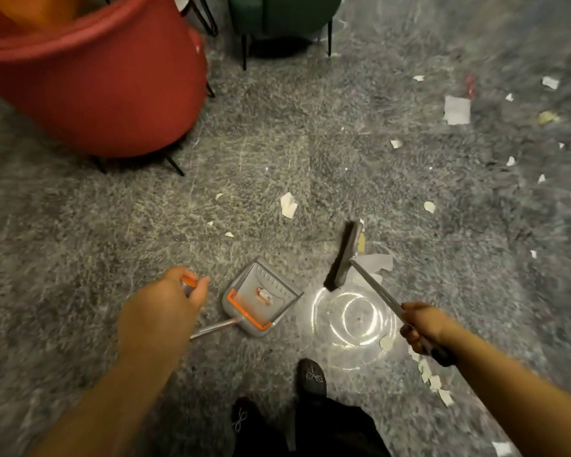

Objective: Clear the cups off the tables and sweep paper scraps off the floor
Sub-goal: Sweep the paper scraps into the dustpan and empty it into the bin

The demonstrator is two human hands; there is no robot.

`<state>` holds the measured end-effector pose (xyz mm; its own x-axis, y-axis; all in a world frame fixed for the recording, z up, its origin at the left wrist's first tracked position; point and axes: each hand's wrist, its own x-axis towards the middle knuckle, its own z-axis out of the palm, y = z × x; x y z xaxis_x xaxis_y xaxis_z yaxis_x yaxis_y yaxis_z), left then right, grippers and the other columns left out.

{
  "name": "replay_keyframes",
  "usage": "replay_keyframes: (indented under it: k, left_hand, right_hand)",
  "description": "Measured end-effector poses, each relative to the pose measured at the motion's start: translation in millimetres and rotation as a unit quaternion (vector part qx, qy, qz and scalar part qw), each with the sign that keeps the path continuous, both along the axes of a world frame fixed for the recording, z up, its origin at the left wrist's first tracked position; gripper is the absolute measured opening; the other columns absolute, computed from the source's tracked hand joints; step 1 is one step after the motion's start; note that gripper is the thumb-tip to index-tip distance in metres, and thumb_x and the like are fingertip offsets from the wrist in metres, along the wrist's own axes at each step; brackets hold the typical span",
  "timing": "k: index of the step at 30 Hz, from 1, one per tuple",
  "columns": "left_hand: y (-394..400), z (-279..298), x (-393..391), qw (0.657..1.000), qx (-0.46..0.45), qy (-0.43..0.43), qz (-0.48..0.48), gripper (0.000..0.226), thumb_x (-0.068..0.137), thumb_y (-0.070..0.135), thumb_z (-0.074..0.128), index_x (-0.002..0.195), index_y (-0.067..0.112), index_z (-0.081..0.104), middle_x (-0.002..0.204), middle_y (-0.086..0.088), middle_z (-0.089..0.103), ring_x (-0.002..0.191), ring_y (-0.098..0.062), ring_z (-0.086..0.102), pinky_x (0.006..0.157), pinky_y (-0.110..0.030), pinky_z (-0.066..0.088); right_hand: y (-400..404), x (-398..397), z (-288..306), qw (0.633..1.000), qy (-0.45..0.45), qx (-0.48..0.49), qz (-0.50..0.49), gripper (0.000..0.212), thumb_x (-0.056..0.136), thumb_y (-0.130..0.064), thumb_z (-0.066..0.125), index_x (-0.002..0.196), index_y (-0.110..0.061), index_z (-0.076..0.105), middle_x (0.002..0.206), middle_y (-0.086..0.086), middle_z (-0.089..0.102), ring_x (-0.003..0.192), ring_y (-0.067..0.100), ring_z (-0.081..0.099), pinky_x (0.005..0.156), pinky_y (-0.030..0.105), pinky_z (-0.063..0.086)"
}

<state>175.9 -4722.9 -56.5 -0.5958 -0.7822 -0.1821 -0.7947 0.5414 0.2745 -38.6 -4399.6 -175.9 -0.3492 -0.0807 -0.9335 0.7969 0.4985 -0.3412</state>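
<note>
My left hand (165,305) grips the orange-tipped top of the dustpan's long handle. The grey dustpan (261,300) with an orange lip sits on the grey floor just right of that hand, with a small scrap inside it. My right hand (421,326) grips the metal handle of a broom (345,255), whose dark bristle head rests on the floor right of the dustpan. Larger white paper scraps (376,262) lie just behind the broom head. A white scrap (288,204) lies further ahead, and several more scraps (456,110) are scattered across the floor at right.
A red armchair (112,87) on thin black legs stands at the upper left. A green chair (284,18) stands behind it at top centre. My dark shoes (311,377) are at the bottom centre. Small scraps (434,380) trail beneath my right forearm.
</note>
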Motion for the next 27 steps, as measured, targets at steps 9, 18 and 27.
replay_keyframes:
  k: [9,18,27]
  left_hand:
    - [-37,-2,-12,0.999,-0.036,0.014,0.006,0.021,0.09,0.044,0.062,0.077,0.028,0.058,0.05,0.011,0.044,0.049,-0.022,0.044,0.051,-0.028,0.035]
    - [-142,4,24,0.996,-0.075,0.049,-0.012,0.019,0.084,0.037,0.071,0.075,0.024,0.062,0.043,0.019,0.03,0.039,-0.01,0.029,0.046,-0.017,0.023]
    - [-264,16,60,0.999,-0.011,0.001,0.052,0.023,0.088,0.052,0.059,0.08,0.031,0.061,0.057,0.005,0.053,0.059,-0.028,0.054,0.057,-0.032,0.043]
  right_hand:
    - [-42,-3,28,0.998,0.014,-0.061,-0.015,0.015,0.102,-0.011,0.038,0.115,-0.016,0.043,0.059,0.008,0.04,0.033,0.01,0.032,0.035,0.014,0.028]
    - [-183,23,43,0.993,-0.003,-0.113,0.019,0.018,0.101,-0.012,0.044,0.116,-0.021,0.046,0.053,0.007,0.045,0.032,0.009,0.033,0.034,0.014,0.029]
    - [-345,48,31,0.988,-0.019,-0.133,0.079,0.019,0.101,-0.012,0.044,0.118,-0.019,0.043,0.053,0.007,0.046,0.033,0.01,0.034,0.037,0.013,0.03]
